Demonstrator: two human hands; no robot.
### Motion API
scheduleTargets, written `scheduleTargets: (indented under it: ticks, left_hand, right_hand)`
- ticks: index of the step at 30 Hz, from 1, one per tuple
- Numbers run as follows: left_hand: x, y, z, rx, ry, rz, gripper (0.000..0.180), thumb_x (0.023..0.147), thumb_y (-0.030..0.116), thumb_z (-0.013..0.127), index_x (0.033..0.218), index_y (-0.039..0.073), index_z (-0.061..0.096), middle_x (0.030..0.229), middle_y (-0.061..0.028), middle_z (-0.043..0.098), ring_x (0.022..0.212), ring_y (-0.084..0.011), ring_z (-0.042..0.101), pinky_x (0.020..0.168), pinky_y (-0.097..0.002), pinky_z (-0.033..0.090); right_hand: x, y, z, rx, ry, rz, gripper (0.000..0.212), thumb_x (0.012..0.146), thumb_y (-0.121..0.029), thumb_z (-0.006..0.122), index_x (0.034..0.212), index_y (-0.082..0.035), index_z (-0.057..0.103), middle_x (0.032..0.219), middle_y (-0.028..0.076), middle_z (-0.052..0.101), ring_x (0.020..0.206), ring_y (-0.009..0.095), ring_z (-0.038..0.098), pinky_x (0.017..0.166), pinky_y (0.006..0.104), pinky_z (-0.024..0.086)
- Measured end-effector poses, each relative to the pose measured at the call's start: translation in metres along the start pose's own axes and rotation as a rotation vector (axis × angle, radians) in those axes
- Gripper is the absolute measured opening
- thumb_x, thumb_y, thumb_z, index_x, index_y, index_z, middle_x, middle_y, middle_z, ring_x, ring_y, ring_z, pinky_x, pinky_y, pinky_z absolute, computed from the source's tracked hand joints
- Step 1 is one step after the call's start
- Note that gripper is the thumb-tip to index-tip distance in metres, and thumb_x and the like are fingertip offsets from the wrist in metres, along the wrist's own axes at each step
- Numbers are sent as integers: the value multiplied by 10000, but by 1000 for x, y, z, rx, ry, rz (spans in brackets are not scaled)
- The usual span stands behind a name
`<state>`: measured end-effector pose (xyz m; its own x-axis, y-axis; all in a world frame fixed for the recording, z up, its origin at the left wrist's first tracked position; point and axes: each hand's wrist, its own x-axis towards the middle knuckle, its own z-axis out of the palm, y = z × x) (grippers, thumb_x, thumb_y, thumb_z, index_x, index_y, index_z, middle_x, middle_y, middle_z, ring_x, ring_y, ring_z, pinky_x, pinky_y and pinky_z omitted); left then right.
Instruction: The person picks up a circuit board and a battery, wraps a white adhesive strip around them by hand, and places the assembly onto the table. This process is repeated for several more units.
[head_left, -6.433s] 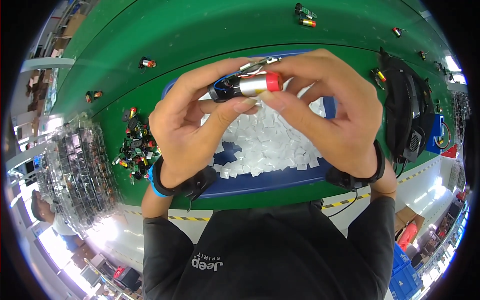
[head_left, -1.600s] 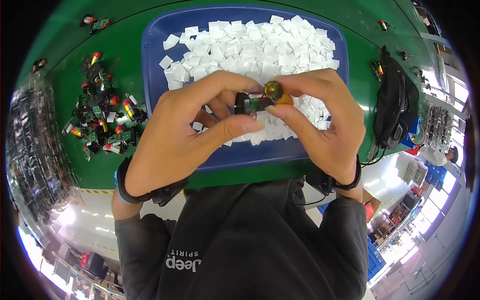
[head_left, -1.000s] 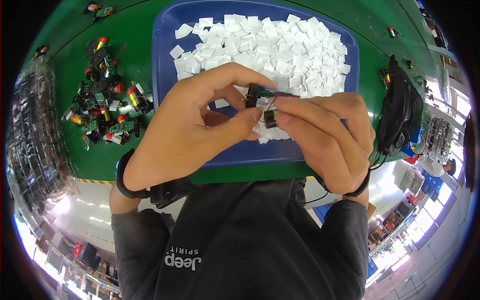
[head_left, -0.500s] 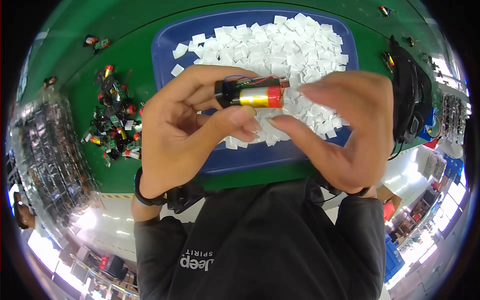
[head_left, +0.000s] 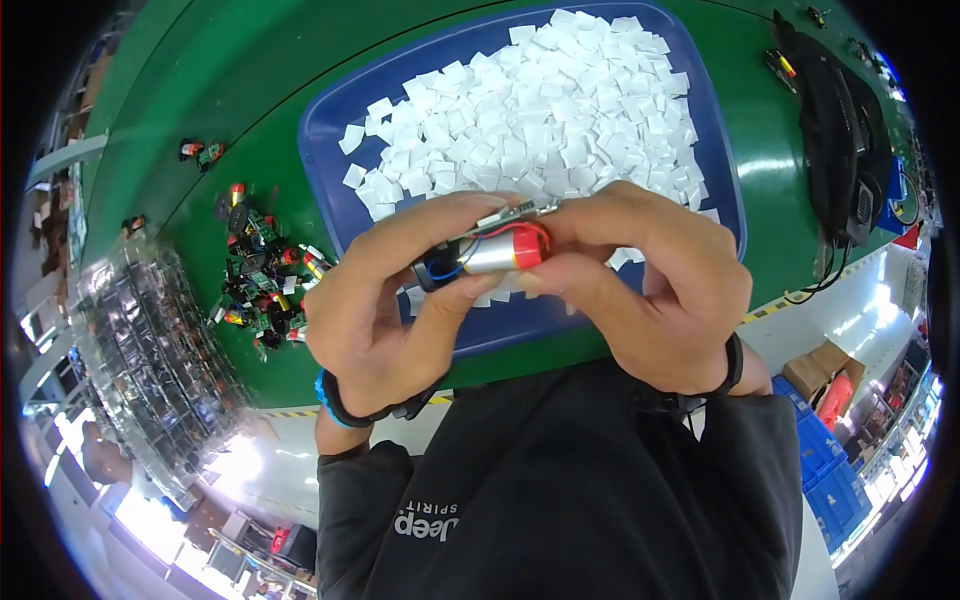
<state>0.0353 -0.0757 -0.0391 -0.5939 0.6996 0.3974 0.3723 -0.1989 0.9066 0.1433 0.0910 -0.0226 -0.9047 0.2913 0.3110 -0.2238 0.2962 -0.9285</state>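
Note:
Both hands hold one small battery assembly (head_left: 492, 255) over the near part of a blue tray (head_left: 318, 165). It has a silver cylindrical cell with a red end, a black cap at its left, thin red and blue wires, and a narrow circuit board along its top. My left hand (head_left: 385, 300) closes on the black-capped end, thumb below and fingers above. At the red end, my right hand (head_left: 655, 285) pinches with thumb and forefinger. White square pieces (head_left: 540, 110) lie heaped in the tray behind the hands.
A pile of similar battery assemblies (head_left: 262, 270) lies on the green table (head_left: 250, 60) left of the tray. Stacked clear plastic trays (head_left: 150, 330) stand at the far left. On the right are a black bag (head_left: 835, 130) and, lower down, blue crates (head_left: 830, 470).
My right hand has come in from the right and taken hold of the red end. The assembly has turned, so its circuit board and wires show differently. The whole view has shifted.

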Motion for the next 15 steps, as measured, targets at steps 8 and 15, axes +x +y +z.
scheduleTargets:
  ticks: [8, 15]
  left_hand:
    - [5, 6, 9, 373, 89, 56, 333, 773, -102, 722, 1098, -43, 675, 1042, -180, 724, 941, -290, 715, 803, -334, 574]
    - [11, 9, 5, 482, -47, 103, 396, 807, -116, 724, 1180, -74, 600, 1144, -213, 675, 952, -225, 682, 876, -330, 546]
  right_hand:
    - [-4, 10, 8, 167, 92, 65, 151, 902, 6, 704, 1028, 76, 660, 862, 139, 714, 623, 113, 638, 530, 215, 489]
    - [1, -1, 4, 608, 95, 446, 163, 963, -67, 654, 1045, 74, 652, 851, 137, 699, 643, 119, 640, 528, 215, 493]
